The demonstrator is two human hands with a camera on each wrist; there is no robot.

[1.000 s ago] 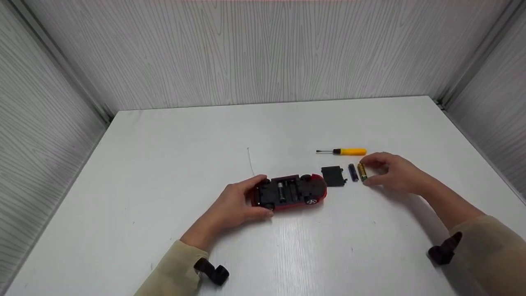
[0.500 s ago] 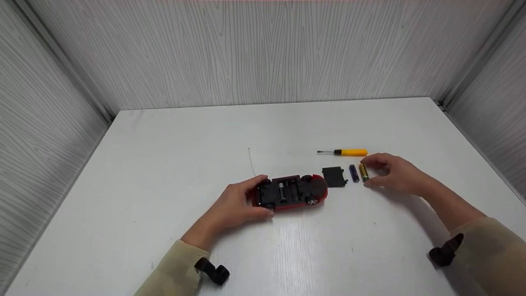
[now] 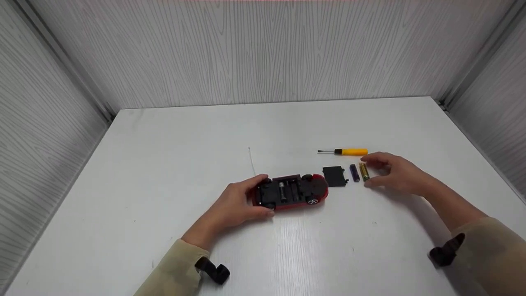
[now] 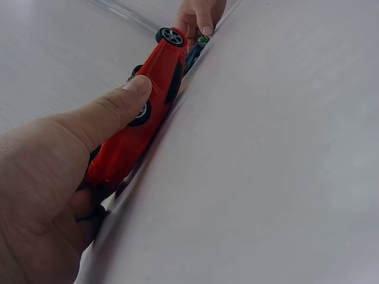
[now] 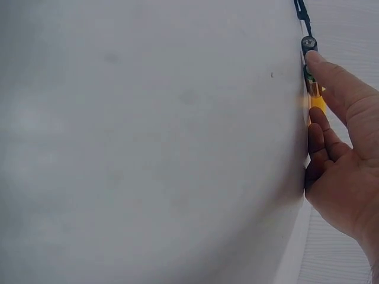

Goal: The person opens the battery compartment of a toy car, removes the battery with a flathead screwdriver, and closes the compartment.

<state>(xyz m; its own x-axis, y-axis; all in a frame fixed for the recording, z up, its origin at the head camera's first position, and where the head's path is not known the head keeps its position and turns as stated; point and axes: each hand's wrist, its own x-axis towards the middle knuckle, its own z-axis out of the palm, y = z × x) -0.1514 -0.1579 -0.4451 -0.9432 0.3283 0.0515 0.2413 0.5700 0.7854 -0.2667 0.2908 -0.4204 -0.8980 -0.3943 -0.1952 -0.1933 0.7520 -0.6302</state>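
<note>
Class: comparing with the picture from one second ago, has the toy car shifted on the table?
No. The toy car lies upside down, gripped by the left hand, as close to the black battery cover as before.

Head camera looked forward and down over the white table (image 3: 164, 135). Left wrist camera sat low, close behind the upturned red toy car (image 4: 139, 127). Right wrist camera hugged the tabletop. Both wrist views shared the gold-green battery (image 5: 312, 89).

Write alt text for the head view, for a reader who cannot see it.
A left hand grips an upturned red toy car with its battery bay open, while the right hand pinches a gold battery lying on the white table. Between them lie a black cover and a blue battery; a yellow screwdriver lies behind.
</note>
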